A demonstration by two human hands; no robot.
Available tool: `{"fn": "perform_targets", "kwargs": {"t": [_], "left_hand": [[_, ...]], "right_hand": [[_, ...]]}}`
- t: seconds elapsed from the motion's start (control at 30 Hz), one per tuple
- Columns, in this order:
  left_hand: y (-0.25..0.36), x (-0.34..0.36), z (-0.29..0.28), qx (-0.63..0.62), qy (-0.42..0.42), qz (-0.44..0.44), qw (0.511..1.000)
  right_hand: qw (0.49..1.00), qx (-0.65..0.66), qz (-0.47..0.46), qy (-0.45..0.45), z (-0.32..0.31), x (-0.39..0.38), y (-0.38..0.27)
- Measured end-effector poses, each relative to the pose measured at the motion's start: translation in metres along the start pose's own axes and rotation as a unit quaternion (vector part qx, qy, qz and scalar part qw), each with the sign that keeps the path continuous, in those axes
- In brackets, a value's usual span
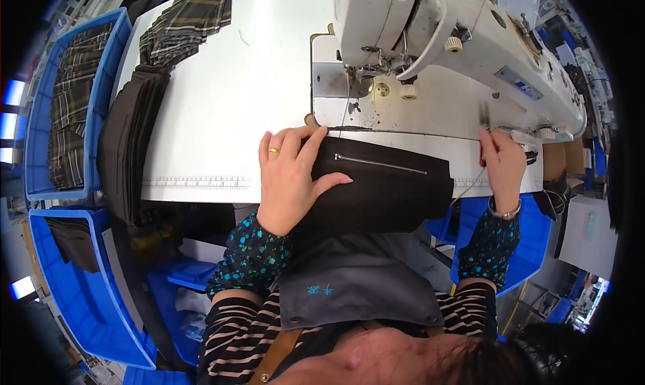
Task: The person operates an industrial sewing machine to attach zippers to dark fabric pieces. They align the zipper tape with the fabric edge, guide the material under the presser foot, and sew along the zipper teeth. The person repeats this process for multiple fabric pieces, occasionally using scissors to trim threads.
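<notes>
A dark brown fabric panel [390,197] with a silver zipper [381,163] set into it lies across the table's front edge, its lower part over my lap. My left hand [287,177] rests on its left end, fingers stretched out and thumb apart, the fingertips near the upper corner. Over to the right, my right hand [502,160] is closed around small thread snips [484,126], blades pointing away from me. The snips are slightly blurred and mostly covered by the fingers; a thin cord runs down beside them. A thread trails from the sewing machine's needle area to the panel.
The white sewing machine [463,29] stands over its metal plate [336,106] at the far right. Stacked dark panels [127,143] and plaid fabric pieces [185,22] lie at the left. Blue bins [111,69] flank the table, and a ruler strip [195,182] lines its front edge.
</notes>
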State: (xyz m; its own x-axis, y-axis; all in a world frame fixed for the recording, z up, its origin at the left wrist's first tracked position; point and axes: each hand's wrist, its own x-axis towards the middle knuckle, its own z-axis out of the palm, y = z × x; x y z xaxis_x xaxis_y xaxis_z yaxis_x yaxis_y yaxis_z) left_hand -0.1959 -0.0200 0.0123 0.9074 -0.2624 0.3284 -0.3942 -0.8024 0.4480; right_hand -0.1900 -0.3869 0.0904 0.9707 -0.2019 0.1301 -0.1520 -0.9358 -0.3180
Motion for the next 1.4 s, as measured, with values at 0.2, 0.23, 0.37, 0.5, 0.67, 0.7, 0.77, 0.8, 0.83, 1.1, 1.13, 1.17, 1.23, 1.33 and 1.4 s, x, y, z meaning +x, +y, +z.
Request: {"fn": "perform_targets", "kwargs": {"t": [0.2, 0.23, 0.37, 0.5, 0.67, 0.7, 0.77, 0.8, 0.83, 1.1, 1.13, 1.17, 1.23, 1.33, 1.4], "left_hand": [[-0.004, -0.001, 0.004, -0.041, 0.022, 0.017, 0.999], [-0.004, -0.001, 0.005, -0.045, 0.033, 0.02, 0.998], [-0.002, 0.001, 0.004, -0.057, 0.054, 0.025, 0.997], [-0.002, 0.0, 0.003, -0.049, 0.064, 0.039, 0.996], [-0.003, -0.003, 0.003, -0.054, 0.09, 0.049, 0.993], [-0.002, -0.003, 0.003, -0.059, 0.089, 0.05, 0.993], [-0.003, -0.005, 0.003, -0.065, 0.096, 0.057, 0.992], [-0.003, -0.005, 0.002, -0.068, 0.1, 0.062, 0.991], [-0.003, -0.005, 0.002, -0.07, 0.104, 0.064, 0.99], [0.001, -0.003, -0.002, -0.15, 0.13, 0.084, 0.976], [0.001, -0.003, -0.001, -0.157, 0.129, 0.096, 0.974], [0.001, -0.003, 0.0, -0.164, 0.129, 0.107, 0.972], [-0.002, -0.006, 0.0, -0.158, 0.123, 0.124, 0.972], [-0.003, -0.008, 0.002, -0.159, 0.109, 0.155, 0.969], [-0.008, -0.012, 0.003, -0.163, 0.103, 0.152, 0.969]], "right_hand": [[0.956, 0.057, -0.289, 0.015, 0.053, -0.004, -0.039], [0.942, 0.03, -0.332, 0.036, 0.061, -0.001, -0.052], [0.919, -0.045, -0.391, 0.017, 0.084, 0.005, -0.103], [0.895, -0.052, -0.442, -0.014, 0.103, 0.009, -0.113], [0.9, -0.073, -0.428, -0.026, 0.089, 0.013, -0.108], [0.904, -0.071, -0.42, -0.038, 0.086, 0.014, -0.108], [0.903, -0.056, -0.423, -0.049, 0.087, 0.017, -0.108], [0.898, -0.043, -0.436, -0.047, 0.092, 0.02, -0.111], [0.893, -0.031, -0.447, -0.045, 0.095, 0.022, -0.113], [0.951, -0.114, -0.288, -0.011, 0.081, 0.024, -0.053], [0.956, -0.131, -0.264, 0.0, 0.079, 0.027, -0.04], [0.962, -0.132, -0.239, -0.014, 0.074, 0.026, -0.032], [0.956, -0.093, -0.276, -0.02, 0.074, 0.022, -0.03], [0.936, -0.059, -0.342, -0.057, 0.077, 0.018, -0.05], [0.923, -0.06, -0.369, -0.093, 0.082, 0.021, -0.07]]}}
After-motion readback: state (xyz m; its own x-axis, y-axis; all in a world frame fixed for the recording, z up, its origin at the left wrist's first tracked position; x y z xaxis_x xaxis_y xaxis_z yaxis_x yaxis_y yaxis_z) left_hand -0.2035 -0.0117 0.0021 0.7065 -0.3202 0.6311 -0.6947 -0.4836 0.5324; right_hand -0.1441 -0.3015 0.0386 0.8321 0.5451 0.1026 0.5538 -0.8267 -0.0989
